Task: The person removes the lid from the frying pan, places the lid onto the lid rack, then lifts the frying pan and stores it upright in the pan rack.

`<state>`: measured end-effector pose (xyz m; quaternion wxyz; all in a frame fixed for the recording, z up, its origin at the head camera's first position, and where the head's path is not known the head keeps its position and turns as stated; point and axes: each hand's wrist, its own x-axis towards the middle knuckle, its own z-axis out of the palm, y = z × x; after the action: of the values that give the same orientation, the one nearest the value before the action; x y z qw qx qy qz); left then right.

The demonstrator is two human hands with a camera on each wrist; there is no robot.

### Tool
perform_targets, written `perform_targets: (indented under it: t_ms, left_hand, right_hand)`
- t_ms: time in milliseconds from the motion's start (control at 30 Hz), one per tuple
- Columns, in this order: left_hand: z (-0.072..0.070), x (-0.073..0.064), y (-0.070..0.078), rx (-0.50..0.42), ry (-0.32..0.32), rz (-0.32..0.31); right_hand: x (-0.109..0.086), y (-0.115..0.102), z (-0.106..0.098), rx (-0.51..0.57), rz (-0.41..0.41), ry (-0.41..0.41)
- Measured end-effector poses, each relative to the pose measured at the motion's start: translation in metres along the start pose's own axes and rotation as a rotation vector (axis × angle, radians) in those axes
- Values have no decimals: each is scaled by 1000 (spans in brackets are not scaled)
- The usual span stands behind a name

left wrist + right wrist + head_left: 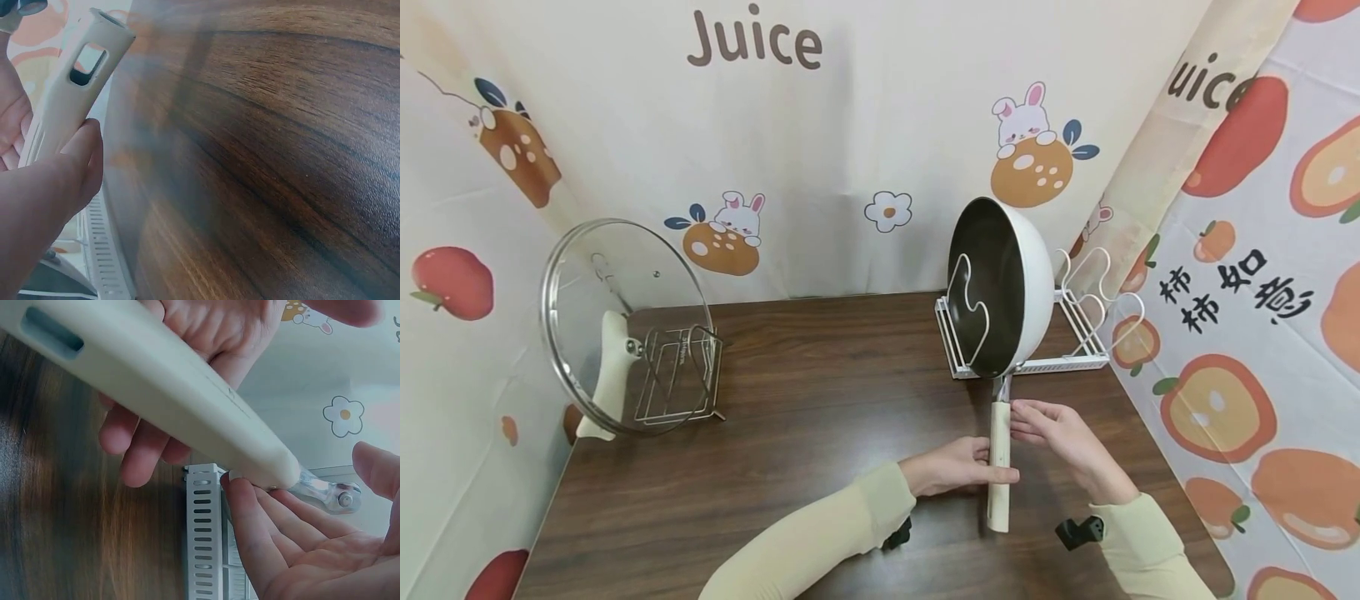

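Note:
A wok (1037,275), white outside and dark inside, stands on its side in the white rack (1063,364), its cream handle (999,467) pointing towards me. My left hand (951,467) is at the handle from the left: the thumb crosses over it and the fingers pass beneath. In the right wrist view the fingers (144,453) show below the handle. From the other side, my right hand (1067,437) touches the handle near its metal neck (325,490) with nearly straight fingertips; its thumb stands apart.
On the left, a glass lid (553,333) with a cream handle stands upright in a wire stand (681,375). Further white wire loops (1120,300) rise at the right of the rack. Printed cloth hangs behind and along both sides of the dark wooden table (820,400).

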<state>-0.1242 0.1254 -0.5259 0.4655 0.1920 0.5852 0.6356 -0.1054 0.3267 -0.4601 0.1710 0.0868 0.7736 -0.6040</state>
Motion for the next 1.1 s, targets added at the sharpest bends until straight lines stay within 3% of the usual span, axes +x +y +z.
perform_targets:
  t_ms: [200, 533, 767, 933, 1100]
  left_hand:
    - [-3, -1, 0, 18, 39, 17]
    - [-11, -6, 1, 104, -25, 4]
    - [-14, -8, 3, 107, -1, -3]
    - [-16, -11, 6, 123, 37, -26]
    - [-20, -16, 8, 147, 87, -42]
  right_hand:
    - [2, 2, 1, 31, -1, -22]
    - [3, 5, 5, 12, -3, -44]
    - [4, 4, 8, 20, -5, -51]
    - [1, -4, 9, -66, -9, -43]
    - [-5, -15, 12, -261, -36, -31]
